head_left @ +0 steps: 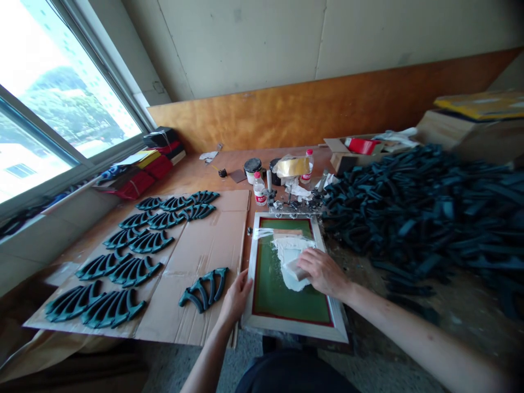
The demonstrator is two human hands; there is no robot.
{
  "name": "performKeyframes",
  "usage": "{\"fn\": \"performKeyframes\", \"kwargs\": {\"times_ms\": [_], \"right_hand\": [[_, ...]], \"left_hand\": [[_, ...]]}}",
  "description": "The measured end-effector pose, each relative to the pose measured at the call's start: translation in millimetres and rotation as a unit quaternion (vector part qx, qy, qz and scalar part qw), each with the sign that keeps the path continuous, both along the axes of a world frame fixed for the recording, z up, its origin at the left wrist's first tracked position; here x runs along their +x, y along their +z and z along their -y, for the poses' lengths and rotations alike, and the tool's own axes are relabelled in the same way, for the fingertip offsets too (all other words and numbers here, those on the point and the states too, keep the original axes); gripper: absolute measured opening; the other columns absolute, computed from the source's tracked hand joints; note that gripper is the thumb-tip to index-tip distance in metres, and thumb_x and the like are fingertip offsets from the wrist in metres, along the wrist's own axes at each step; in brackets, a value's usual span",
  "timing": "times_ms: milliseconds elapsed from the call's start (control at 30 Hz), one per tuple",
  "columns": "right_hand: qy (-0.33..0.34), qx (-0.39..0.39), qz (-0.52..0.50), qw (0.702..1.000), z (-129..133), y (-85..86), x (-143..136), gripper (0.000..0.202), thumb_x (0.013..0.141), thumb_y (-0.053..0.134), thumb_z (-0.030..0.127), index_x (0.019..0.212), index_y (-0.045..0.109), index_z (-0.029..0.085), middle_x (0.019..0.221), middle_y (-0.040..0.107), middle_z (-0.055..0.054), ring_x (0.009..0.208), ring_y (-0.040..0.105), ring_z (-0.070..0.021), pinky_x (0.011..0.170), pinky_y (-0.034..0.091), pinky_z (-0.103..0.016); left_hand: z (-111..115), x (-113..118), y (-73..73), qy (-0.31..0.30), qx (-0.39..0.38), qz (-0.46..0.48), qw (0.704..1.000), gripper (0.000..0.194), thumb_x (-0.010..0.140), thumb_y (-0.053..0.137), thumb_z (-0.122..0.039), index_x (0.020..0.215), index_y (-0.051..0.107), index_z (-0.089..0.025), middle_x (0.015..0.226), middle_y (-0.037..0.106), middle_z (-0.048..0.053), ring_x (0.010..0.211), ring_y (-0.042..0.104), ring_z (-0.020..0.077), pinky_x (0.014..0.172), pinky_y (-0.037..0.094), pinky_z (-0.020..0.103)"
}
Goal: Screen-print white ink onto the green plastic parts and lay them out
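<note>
A screen printing frame (252,262) with a green mesh lies on the workbench in front of me. White ink (282,248) is spread over the middle of the mesh. My right hand (321,268) is closed around a squeegee (297,268), whose edge rests in the ink. At the frame's left side, my left hand (236,297) holds the rim with its fingers. Just left of that hand, one dark green slatted plastic part (204,289) lies on a cardboard sheet (192,248). A metal hinge clamp (292,204) sits at the frame's far end.
Rows of dark green slatted parts (118,263) cover the cardboard's left side. A large heap of dark parts (426,218) fills the right. Behind the frame stand a clear bottle (259,191), a tub (252,168) and a roll of tape (291,167). An open carton (344,155) is at the back right.
</note>
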State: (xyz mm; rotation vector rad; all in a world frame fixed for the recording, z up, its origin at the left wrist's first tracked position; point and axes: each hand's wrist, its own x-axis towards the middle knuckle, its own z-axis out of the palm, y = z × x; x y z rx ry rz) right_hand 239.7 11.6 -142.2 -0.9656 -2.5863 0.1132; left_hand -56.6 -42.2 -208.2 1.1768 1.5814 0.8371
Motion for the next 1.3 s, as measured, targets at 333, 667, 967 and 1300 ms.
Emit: {"fn": "performKeyframes", "kwargs": {"times_ms": [333,667,967,1300], "right_hand": [[-0.032,-0.03,-0.012,0.999,-19,15.7,0,0.026,0.085,0.062,0.024,0.111,0.063,0.022,0.093,0.066,-0.005,0.09,0.056,-0.0213,0.083,0.043,-0.035],[-0.297,0.01,-0.11,0.948,-86,46.3,57,0.043,0.095,0.04,0.045,0.124,0.056,0.017,0.088,0.065,-0.008,0.08,0.059,-0.0221,0.073,0.046,-0.034],[-0.223,-0.079,-0.001,0.972,-9,-60.5,23,0.026,0.088,0.053,0.042,0.074,0.054,0.019,0.082,0.062,-0.009,0.08,0.06,-0.0223,0.07,0.046,-0.032],[-0.151,-0.018,-0.134,0.979,53,-11.1,-63,0.014,0.095,0.041,0.028,0.093,0.053,0.022,0.093,0.063,-0.008,0.09,0.059,-0.0227,0.081,0.048,-0.036]], "left_hand": [[-1,1,13.4,0.015,-0.035,0.074,0.997,0.072,0.073,0.061,-0.061,0.129,0.053,-0.016,0.085,0.072,0.007,0.078,0.067,0.0231,0.069,0.052,0.031],[-24,1,144.5,0.054,0.039,0.16,0.985,0.062,0.084,0.043,-0.067,0.116,0.064,-0.018,0.092,0.072,0.006,0.079,0.065,0.0198,0.065,0.051,0.028],[-96,42,200.8,0.114,0.232,0.241,0.936,0.056,0.088,0.039,-0.063,0.116,0.055,-0.017,0.094,0.071,0.01,0.093,0.066,0.0216,0.069,0.054,0.03],[38,114,60.1,0.061,-0.152,0.314,0.935,0.063,0.073,0.056,-0.071,0.104,0.062,-0.016,0.102,0.07,0.014,0.091,0.068,0.0253,0.061,0.053,0.027]]}}
